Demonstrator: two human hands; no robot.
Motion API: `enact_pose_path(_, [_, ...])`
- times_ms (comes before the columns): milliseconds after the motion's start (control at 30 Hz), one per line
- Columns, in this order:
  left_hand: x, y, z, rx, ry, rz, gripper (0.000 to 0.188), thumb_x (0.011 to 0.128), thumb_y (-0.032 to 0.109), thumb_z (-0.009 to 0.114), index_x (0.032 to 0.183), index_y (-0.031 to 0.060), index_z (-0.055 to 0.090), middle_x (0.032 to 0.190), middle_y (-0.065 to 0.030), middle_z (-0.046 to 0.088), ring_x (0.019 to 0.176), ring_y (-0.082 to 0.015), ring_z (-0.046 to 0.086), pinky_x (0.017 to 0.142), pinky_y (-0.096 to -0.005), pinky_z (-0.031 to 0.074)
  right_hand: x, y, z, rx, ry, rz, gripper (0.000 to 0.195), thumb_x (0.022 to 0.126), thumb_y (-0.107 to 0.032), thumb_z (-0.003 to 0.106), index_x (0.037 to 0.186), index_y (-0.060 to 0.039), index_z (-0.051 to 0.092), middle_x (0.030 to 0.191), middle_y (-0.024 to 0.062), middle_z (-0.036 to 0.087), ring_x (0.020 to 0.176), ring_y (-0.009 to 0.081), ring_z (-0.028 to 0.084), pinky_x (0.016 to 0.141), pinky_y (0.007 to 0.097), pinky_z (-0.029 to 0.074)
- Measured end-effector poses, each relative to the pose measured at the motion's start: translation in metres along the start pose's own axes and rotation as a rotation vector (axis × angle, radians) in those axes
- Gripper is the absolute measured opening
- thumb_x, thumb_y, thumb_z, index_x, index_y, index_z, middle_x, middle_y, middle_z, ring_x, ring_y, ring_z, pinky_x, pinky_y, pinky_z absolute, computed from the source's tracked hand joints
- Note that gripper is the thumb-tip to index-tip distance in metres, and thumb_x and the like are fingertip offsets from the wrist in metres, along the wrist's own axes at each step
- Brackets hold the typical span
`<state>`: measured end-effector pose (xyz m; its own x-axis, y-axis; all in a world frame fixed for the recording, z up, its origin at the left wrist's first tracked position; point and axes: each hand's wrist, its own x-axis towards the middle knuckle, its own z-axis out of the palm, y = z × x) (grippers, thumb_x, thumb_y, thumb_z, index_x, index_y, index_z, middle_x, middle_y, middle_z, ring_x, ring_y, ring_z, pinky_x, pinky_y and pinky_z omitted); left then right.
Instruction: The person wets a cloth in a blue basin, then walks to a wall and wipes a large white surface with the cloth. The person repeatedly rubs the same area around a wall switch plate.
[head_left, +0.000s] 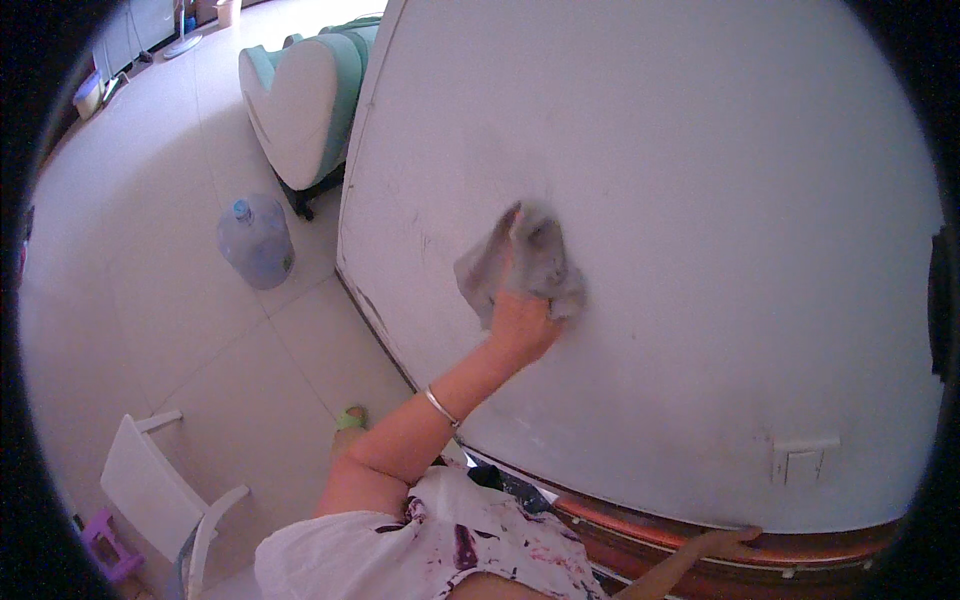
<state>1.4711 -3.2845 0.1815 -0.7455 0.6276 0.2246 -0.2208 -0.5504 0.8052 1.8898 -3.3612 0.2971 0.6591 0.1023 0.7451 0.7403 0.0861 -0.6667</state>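
Note:
A grey cloth (544, 259) lies pressed against the white wall (675, 225), and my left hand (525, 319) is on it, its fingers mostly hidden in the folds. Smudges and faint scuffs mark the wall around the cloth. Lower right, my right hand (727, 541) rests on the reddish-brown wooden trim (810, 553) at the wall's edge, with no object seen in it. A white wall switch (805, 465) sits on the wall above that hand.
On the tiled floor stand a large clear plastic water bottle (259, 244) and a white plastic chair (154, 480). A white and green padded piece of furniture (304, 109) stands beside the wall's far edge. A purple plastic stool (111, 546) is at lower left.

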Motion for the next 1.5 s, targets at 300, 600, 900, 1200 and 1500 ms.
enact_pose_path(300, [-0.008, -0.006, -0.029, 0.697, -0.109, 0.444, 0.031, 0.058, 0.004, 0.056, 0.089, 0.0028, 0.054, 0.109, -0.0206, 0.044, 0.108, -0.0403, 0.036, 0.089, -0.0412, 0.033, -0.011, -0.011, -0.005, 0.138, -0.029, -0.087, 0.050, 0.085, -0.030, 0.047, 0.116, 0.0071, 0.033, 0.108, 0.0230, 0.047, 0.089, 0.0280, 0.051, 0.077, 0.0356, 0.046])
enact_pose_path(600, [0.049, 0.030, -0.020, 0.632, -0.291, 0.134, 0.034, 0.063, 0.009, 0.056, 0.095, -0.0023, 0.050, 0.112, -0.0240, 0.042, 0.108, -0.0401, 0.036, 0.090, -0.0429, 0.031, 0.001, 0.002, 0.001, 0.091, 0.060, -0.181, 0.049, 0.085, -0.029, 0.047, 0.114, 0.0079, 0.034, 0.108, 0.0237, 0.047, 0.089, 0.0288, 0.051, 0.075, 0.0358, 0.045])
enact_pose_path(900, [0.016, 0.014, -0.008, 0.729, -0.078, 0.500, 0.044, 0.061, 0.009, 0.057, 0.104, -0.0011, 0.050, 0.119, -0.0207, 0.037, 0.109, -0.0395, 0.036, 0.093, -0.0437, 0.029, -0.003, 0.002, 0.000, 0.101, 0.025, -0.151, 0.050, 0.085, -0.030, 0.047, 0.113, 0.0089, 0.034, 0.108, 0.0243, 0.046, 0.089, 0.0286, 0.051, 0.075, 0.0355, 0.045])
enact_pose_path(1200, [0.109, 0.022, -0.040, 0.412, -0.118, -0.138, 0.039, 0.061, 0.008, 0.055, 0.099, -0.0026, 0.050, 0.111, -0.0230, 0.043, 0.103, -0.0370, 0.040, 0.089, -0.0408, 0.031, -0.010, -0.010, 0.004, -0.056, 0.081, -0.038, 0.049, 0.084, -0.032, 0.047, 0.113, 0.0062, 0.034, 0.109, 0.0237, 0.046, 0.089, 0.0287, 0.051, 0.075, 0.0373, 0.045])
enact_pose_path(1500, [-0.005, 0.013, 0.000, 0.625, -0.195, 0.470, 0.059, 0.063, 0.010, 0.057, 0.117, -0.0016, 0.038, 0.126, -0.0231, 0.029, 0.118, -0.0375, 0.027, 0.098, -0.0409, 0.023, 0.007, 0.019, -0.005, -0.033, -0.050, -0.134, 0.057, 0.084, -0.039, 0.045, 0.116, 0.0055, 0.029, 0.115, 0.0236, 0.041, 0.096, 0.0298, 0.048, 0.079, 0.0377, 0.044])
